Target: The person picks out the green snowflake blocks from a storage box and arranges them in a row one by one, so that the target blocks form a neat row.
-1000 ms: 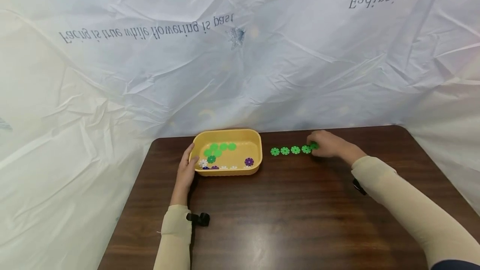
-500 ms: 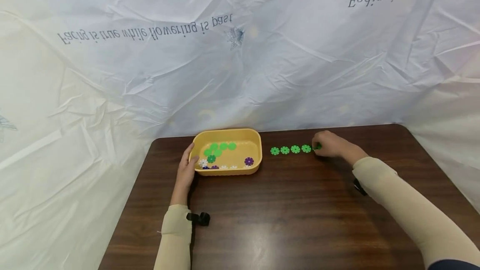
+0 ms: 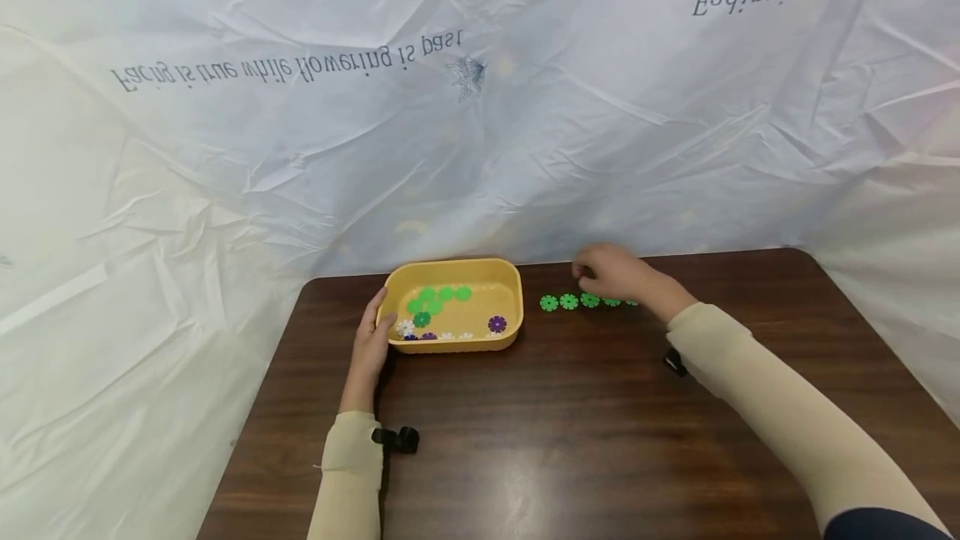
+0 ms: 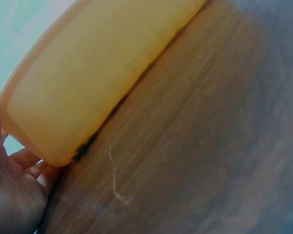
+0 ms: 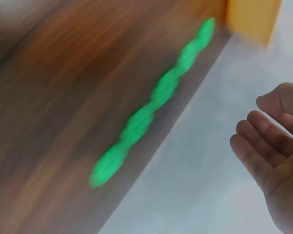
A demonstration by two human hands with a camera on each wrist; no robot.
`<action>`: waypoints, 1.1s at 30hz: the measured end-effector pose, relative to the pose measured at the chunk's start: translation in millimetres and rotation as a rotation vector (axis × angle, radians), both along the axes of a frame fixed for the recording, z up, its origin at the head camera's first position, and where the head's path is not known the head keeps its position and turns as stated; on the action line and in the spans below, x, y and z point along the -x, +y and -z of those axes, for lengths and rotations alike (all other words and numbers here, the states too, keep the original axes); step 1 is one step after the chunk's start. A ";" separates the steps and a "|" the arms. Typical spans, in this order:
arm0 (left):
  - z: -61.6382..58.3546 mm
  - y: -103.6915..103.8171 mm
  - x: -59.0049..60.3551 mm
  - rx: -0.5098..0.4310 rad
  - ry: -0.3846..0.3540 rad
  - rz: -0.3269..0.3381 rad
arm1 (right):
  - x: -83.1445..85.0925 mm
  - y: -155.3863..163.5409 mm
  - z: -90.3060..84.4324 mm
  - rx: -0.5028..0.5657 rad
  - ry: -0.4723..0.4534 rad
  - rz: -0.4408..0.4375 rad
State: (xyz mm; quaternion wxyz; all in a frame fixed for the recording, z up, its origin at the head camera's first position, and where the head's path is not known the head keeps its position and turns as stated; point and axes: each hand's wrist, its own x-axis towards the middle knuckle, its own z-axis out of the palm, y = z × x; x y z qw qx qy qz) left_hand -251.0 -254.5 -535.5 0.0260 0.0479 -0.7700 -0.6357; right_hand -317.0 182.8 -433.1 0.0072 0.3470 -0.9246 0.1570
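My left hand (image 3: 369,347) grips the left end of a yellow plastic basin (image 3: 482,307), thumb over the rim and fingers round the outside. In the left wrist view, fingers curl about the corner of the basin wall (image 4: 83,73). Inside lie several bright green snowflake discs (image 3: 433,305), one darker green disc (image 3: 422,319), a purple one (image 3: 497,324) and some white ones (image 3: 405,327). To the right of the basin, several green snowflake discs (image 3: 569,302) form a row on the table. My right hand (image 3: 618,275) hovers over that row, fingers loosely bent and holding nothing.
The brown wooden table (image 3: 540,423) ends at the back against a white printed sheet (image 3: 360,157), which also hangs at both sides. Black wrist cameras (image 3: 405,440) sit on the sleeves.
The right hand lets go of a green snowflake disc at the right end of the row and moves left toward the basin. The left hand and basin stay put.
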 end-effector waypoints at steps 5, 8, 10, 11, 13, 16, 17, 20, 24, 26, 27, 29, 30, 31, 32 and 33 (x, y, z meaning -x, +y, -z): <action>1.9 4.3 -3.6 0.015 -0.004 -0.020 | -5.3 -47.8 -2.2 0.068 0.024 -0.071; 2.7 7.7 -4.6 0.008 0.022 -0.019 | -6.8 -70.8 0.3 0.103 0.024 -0.111; 2.1 8.8 -4.9 -0.003 0.034 -0.022 | -5.7 -85.1 2.0 0.118 0.020 -0.133; 1.5 8.9 -5.2 -0.010 0.040 -0.021 | -4.8 -91.7 3.0 0.115 0.018 -0.138; -5.1 9.4 -7.2 -0.021 0.033 -0.014 | -2.2 -105.1 4.8 0.108 0.015 -0.153; -17.7 10.3 -10.0 -0.015 0.011 0.013 | 0.2 -123.9 5.6 0.101 -0.014 -0.172; -18.4 10.1 -9.3 -0.011 0.011 0.019 | 1.5 -129.9 6.7 0.086 -0.020 -0.178; -13.7 9.5 -5.3 0.007 0.030 0.014 | 6.2 -147.4 14.1 0.039 -0.059 -0.179; -2.6 8.5 -0.3 0.016 0.063 -0.020 | 12.2 -166.2 29.6 -0.037 -0.108 -0.167; -2.5 8.2 -0.5 0.019 0.059 -0.019 | 11.7 -173.6 34.5 -0.066 -0.133 -0.149; -2.8 7.9 -1.1 0.016 0.050 -0.019 | 10.6 -176.9 36.4 -0.082 -0.143 -0.138; -4.1 6.8 -3.4 0.002 0.030 -0.015 | 7.7 -182.8 40.2 -0.129 -0.148 -0.115; -4.6 6.1 -4.5 -0.008 0.021 -0.014 | 6.3 -185.3 41.8 -0.148 -0.151 -0.111; -4.9 5.2 -5.5 -0.014 0.009 -0.017 | 5.0 -187.6 43.1 -0.158 -0.155 -0.103; -5.5 4.5 -6.8 -0.022 0.000 -0.019 | 3.8 -189.4 44.5 -0.171 -0.149 -0.100; -6.1 3.9 -7.7 -0.033 -0.005 -0.022 | 2.8 -190.8 45.7 -0.172 -0.143 -0.095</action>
